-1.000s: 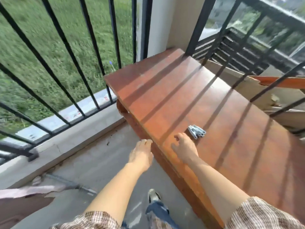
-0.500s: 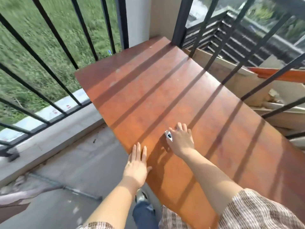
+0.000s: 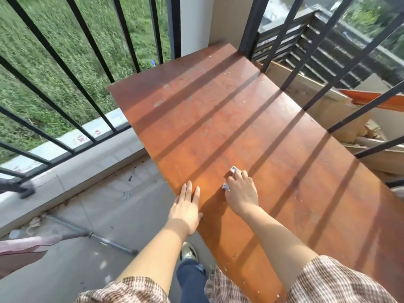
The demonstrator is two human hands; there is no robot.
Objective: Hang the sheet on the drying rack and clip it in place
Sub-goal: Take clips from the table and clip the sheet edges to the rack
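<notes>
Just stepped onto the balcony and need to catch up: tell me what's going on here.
A person leans over a reddish-brown wooden table by the black railing. The right hand is closing over small pale clips lying on the tabletop, which poke out beside the fingers. The left hand rests flat on the table's near edge. A pinkish cloth shows at lower left.

A reddish-brown wooden desk (image 3: 251, 132) stands on a grey concrete balcony floor (image 3: 83, 241), striped by shadows from the black railing (image 3: 72, 68); green grass (image 3: 32, 51) lies beyond.
</notes>
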